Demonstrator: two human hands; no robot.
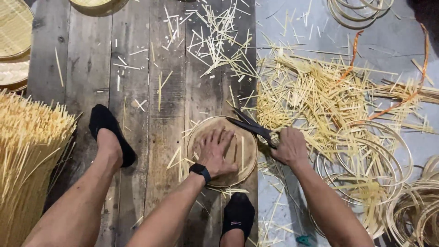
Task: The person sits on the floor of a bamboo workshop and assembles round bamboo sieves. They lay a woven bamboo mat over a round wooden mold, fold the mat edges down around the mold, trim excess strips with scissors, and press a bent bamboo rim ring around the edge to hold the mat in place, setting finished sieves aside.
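Observation:
My left hand (215,153) lies flat, fingers spread, on a round woven bamboo disc (246,155) that rests on the wooden plank floor. A black watch sits on that wrist. My right hand (288,146) grips the handles of large black shears (249,124), whose blades reach over the disc's upper right rim. Bamboo strips stick out past the disc's edge. My two feet in black socks rest on the planks, one at the left (107,132) and one below the disc (238,215).
A heap of cut bamboo slivers (315,96) covers the grey floor at right, with several bamboo hoops (379,155) beside it. A bundle of long strips (27,146) stands at left. Woven trays (13,32) lie at top left. Orange strips (352,55) cross the heap.

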